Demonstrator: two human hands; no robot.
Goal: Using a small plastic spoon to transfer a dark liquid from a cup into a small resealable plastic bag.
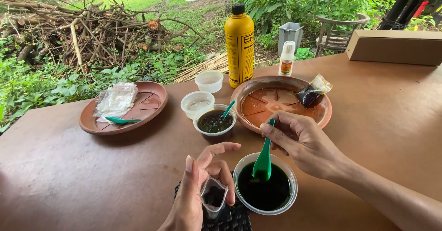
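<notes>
My right hand [304, 141] grips a green plastic spoon [264, 159] whose bowl dips into a clear cup of dark green liquid [265, 192] at the table's near edge. My left hand [198, 192] holds a small clear plastic pouch [213, 201] open and upright just left of that cup; dark material sits inside the pouch. A black woven mat [237, 219] lies under the pouch and the cup.
A second cup of dark liquid with a green spoon [214, 120], two empty cups [197, 103], [209, 80], a yellow bottle [239, 44], a small white bottle [287, 58], a clay saucer with a filled pouch [313, 92], another saucer with empty pouches [116, 99], and a cardboard box [395, 46] share the brown table.
</notes>
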